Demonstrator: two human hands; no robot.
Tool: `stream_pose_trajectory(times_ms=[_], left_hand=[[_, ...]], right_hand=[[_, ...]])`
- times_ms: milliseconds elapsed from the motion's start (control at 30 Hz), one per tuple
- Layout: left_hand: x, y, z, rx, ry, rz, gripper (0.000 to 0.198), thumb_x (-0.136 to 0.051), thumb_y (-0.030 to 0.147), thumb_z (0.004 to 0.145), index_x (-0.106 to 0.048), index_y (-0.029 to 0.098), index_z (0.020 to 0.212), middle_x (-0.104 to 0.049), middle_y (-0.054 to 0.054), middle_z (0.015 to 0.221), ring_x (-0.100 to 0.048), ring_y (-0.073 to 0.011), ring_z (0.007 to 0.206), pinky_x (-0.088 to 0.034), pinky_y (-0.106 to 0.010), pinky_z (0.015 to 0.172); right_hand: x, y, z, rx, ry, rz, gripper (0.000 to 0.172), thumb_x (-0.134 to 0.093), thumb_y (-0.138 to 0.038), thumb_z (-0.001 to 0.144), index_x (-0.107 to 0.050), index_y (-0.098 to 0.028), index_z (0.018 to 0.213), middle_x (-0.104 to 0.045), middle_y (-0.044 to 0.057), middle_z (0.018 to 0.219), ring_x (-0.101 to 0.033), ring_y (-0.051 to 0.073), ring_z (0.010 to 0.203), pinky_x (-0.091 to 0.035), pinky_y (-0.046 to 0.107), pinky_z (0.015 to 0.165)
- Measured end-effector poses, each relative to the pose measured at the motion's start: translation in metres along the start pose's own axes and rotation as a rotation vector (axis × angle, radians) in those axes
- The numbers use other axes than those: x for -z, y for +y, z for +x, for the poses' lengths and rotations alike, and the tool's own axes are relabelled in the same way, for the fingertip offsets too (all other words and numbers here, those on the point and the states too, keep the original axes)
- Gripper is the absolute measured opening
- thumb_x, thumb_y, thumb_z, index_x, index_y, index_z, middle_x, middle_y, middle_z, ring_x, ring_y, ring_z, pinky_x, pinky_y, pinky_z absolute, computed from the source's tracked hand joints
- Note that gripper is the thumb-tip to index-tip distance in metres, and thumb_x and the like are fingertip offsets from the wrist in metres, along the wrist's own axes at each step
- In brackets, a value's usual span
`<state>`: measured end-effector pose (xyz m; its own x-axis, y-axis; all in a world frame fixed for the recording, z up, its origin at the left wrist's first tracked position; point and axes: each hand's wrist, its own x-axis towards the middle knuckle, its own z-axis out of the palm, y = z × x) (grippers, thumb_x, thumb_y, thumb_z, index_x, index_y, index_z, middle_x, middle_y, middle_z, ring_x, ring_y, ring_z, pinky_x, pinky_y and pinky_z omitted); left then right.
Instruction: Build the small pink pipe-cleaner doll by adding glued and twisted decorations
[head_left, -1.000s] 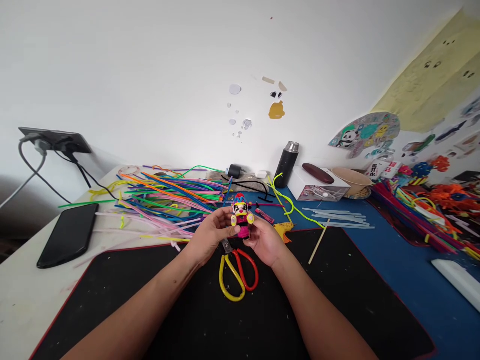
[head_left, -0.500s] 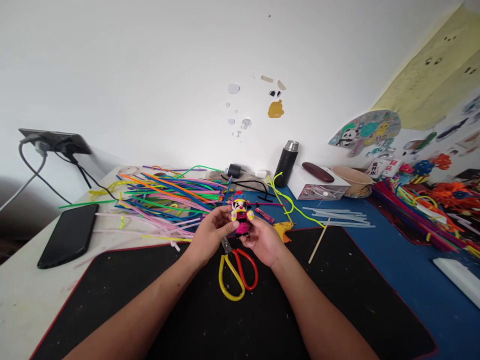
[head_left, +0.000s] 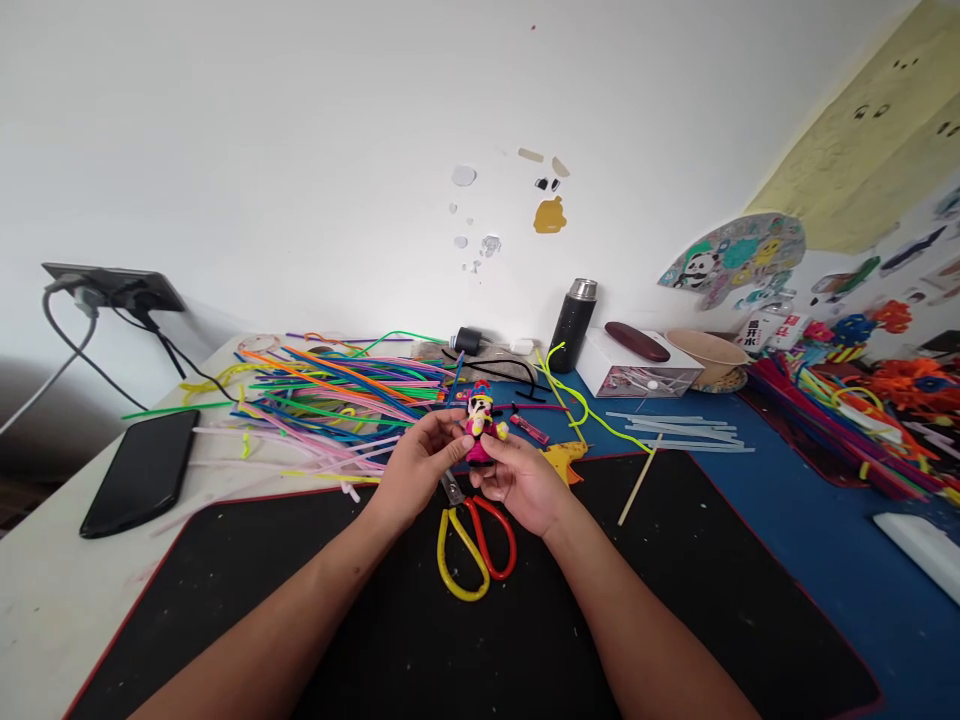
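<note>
We look through 1 camera worn on the head, facing forward and down over the counter (head_left: 810, 510). Our viewpoint lies above the near side of the black mat (head_left: 450, 650), so both forearms (head_left: 307, 600) reach in from the bottom edge, with the left grip (head_left: 416, 470) and right grip (head_left: 532, 485) close, near the middle. Our wide view takes in the wall (head_left: 337, 150) beyond, across its upper part.

Soft, fairly even, moderately bright light; source out of frame. Pale wall (head_left: 337, 160) greys toward left edge, deep shadow below power strip (head_left: 116, 284). Black mat (head_left: 675, 600) shows little detail. Wide-angle stretching at right edge. Small figure (head_left: 480, 407) slightly soft, mid-frame.
</note>
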<state>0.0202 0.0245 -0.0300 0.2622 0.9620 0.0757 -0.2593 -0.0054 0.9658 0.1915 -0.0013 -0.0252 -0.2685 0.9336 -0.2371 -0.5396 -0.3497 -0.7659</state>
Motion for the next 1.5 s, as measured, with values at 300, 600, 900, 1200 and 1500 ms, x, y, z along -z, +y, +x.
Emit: stream_pose_trajectory(times_ms=[300, 600, 900, 1200, 1500], left_hand=[[0.014, 0.020, 0.003, -0.153, -0.072, 0.274, 0.037, -0.082, 0.045, 0.086, -0.066, 0.019, 0.106, -0.072, -0.001, 0.083, -0.071, -0.0180, 0.074, -0.056, -0.033, 0.077], [0.021, 0.025, -0.001, -0.428, -0.091, 0.754, 0.016, -0.072, 0.033, 0.095, -0.070, 0.022, 0.107, -0.078, -0.004, 0.094, -0.074, -0.0196, 0.082, -0.057, -0.031, 0.074], [0.026, 0.026, 0.001, -0.549, -0.138, 0.867, 0.013, -0.066, 0.029, 0.099, -0.071, 0.023, 0.109, -0.080, -0.006, 0.099, -0.076, -0.0204, 0.086, -0.058, -0.031, 0.078], [0.031, 0.024, 0.004, -0.636, -0.162, 0.935, 0.019, -0.066, 0.036, 0.100, -0.075, 0.023, 0.111, -0.081, -0.007, 0.101, -0.075, -0.0226, 0.089, -0.058, -0.033, 0.083], [0.031, 0.026, 0.003, -0.682, -0.191, 0.946, 0.016, -0.062, 0.030, 0.103, -0.074, 0.022, 0.111, -0.080, -0.007, 0.102, -0.075, -0.0215, 0.092, -0.056, -0.031, 0.084]], right_hand=[[0.002, 0.002, 0.000, -0.009, -0.012, 0.018, 0.042, -0.092, -0.049, 0.077, -0.069, -0.017, 0.090, -0.079, 0.006, 0.087, -0.060, 0.009, 0.047, -0.021, 0.019, 0.038], [0.000, 0.004, 0.000, -0.011, -0.063, 0.020, 0.041, -0.091, -0.050, 0.079, -0.069, -0.017, 0.087, -0.078, 0.004, 0.084, -0.057, 0.007, 0.046, -0.024, 0.019, 0.038], [-0.001, 0.006, -0.002, -0.021, -0.103, 0.013, 0.038, -0.088, -0.049, 0.082, -0.071, -0.017, 0.092, -0.078, 0.005, 0.086, -0.053, 0.006, 0.044, -0.025, 0.019, 0.040], [-0.001, 0.006, -0.001, -0.021, -0.088, 0.006, 0.040, -0.089, -0.051, 0.080, -0.072, -0.017, 0.093, -0.080, 0.008, 0.089, -0.054, 0.007, 0.045, -0.023, 0.020, 0.040], [-0.002, 0.008, -0.002, -0.012, -0.119, -0.045, 0.040, -0.086, -0.051, 0.083, -0.071, -0.017, 0.095, -0.081, 0.010, 0.089, -0.054, 0.008, 0.045, -0.022, 0.021, 0.041]])
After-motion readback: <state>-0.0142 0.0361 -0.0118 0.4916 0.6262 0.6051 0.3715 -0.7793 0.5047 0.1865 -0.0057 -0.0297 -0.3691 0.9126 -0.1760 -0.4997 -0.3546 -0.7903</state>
